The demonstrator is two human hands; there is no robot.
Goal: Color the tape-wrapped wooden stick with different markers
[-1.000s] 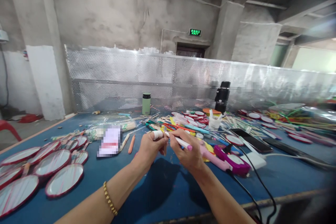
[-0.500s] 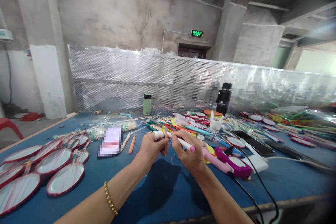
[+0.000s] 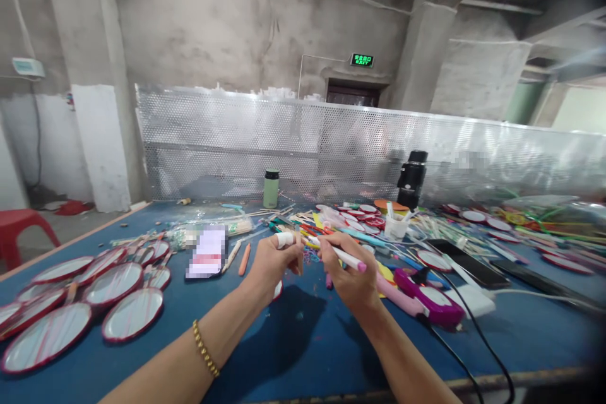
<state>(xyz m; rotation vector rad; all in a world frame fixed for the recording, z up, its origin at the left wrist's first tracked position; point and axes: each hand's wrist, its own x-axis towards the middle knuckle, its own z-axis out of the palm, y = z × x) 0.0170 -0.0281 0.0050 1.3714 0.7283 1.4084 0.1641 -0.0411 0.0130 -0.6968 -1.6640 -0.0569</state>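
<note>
the right hand (image 3: 353,268) has its grip closed around a white pen (image 3: 349,257), thumb and fingers bunched near the front. the pen's long axis slants from its purple end, low on the right, up and left toward its tip. directly left of that tip is the left hand (image 3: 277,263), its thumb and forefinger pinched together on what looks like a thin stick (image 3: 298,241), held roughly upright, so pen and stick stand crosswise to each other. the stick is just beside the pen tip; whether they touch i cannot tell, as fingers hide the meeting place. a white wrap (image 3: 285,240) covers one left finger.

both hands are above the worktop (image 3: 534,341). left of them are a phone (image 3: 208,255) and an orange marker (image 3: 245,259), with a group of red-rimmed discs (image 3: 133,314) farther left. a pink-and-purple tool (image 3: 430,303) lies to the right of the right hand.
</note>
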